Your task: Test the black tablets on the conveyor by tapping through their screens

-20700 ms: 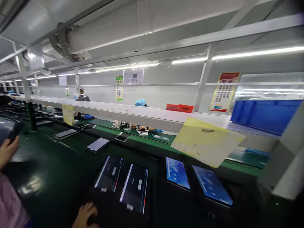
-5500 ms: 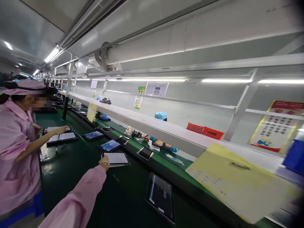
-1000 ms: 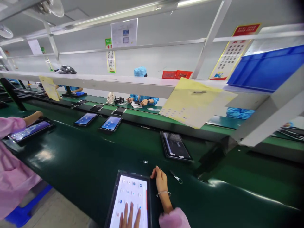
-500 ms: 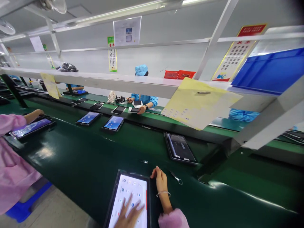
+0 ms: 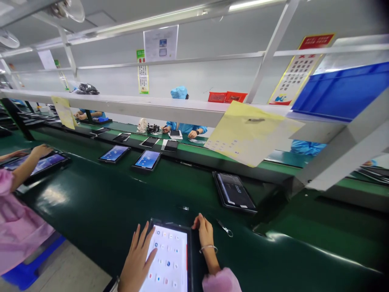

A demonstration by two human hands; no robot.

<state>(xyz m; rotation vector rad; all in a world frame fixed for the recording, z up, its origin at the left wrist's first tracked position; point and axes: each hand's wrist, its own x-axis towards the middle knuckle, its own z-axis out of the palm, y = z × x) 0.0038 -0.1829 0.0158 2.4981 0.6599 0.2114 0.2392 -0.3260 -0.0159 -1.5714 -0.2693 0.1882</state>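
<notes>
A tablet point(image 5: 170, 259) with a lit white screen of app icons lies on the green belt point(image 5: 100, 207) right in front of me. My left hand point(image 5: 138, 259) hovers over its left edge with fingers spread, one fingertip at the screen. My right hand point(image 5: 205, 233), with a thin bracelet at the wrist, rests at the tablet's top right corner, fingers curled on the frame. Small metal tweezers point(image 5: 225, 228) lie on the belt just right of that hand.
A dark-screened tablet point(image 5: 235, 196) lies further up the belt; two lit tablets point(image 5: 146, 159) sit to the left. A co-worker in pink point(image 5: 18, 227) touches another tablet at far left. A yellow sheet point(image 5: 246, 136) hangs from the white shelf; a blue-capped worker point(image 5: 179, 94) sits across.
My left hand has slid from the middle of the screen to the tablet's left edge, fingers now spread. The dark tablet has drifted right on the belt. My right hand stays put.
</notes>
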